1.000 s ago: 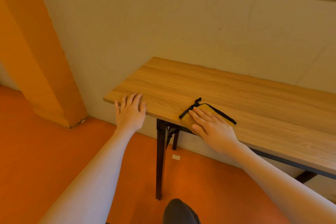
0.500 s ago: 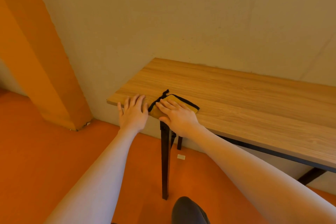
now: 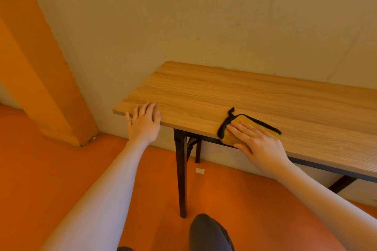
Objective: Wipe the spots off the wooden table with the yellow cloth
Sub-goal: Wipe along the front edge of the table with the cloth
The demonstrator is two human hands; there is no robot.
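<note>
While we look down from head height, our right hand (image 3: 259,144) lies flat on the yellow cloth with black edging (image 3: 247,126), fingers straight and pressing it onto the long wooden table with pale grain (image 3: 224,96). Cloth sits at the near edge of the tabletop, one corner hanging slightly past the edge, a black loop sticking up at its far left corner. Our left hand (image 3: 143,121) rests palm down at the table's near left corner, fingers relaxed and spread, grasping nothing, well apart from the cloth. No spots discernible on the wood from this angle. Dark metal table leg (image 3: 182,177) stands below, between our two hands. Orange floor (image 3: 51,169) underneath; small pale scrap (image 3: 200,170) lies on it just beside the leg. Beige wall (image 3: 183,26) behind the table, orange pillar (image 3: 40,67) at left.
</note>
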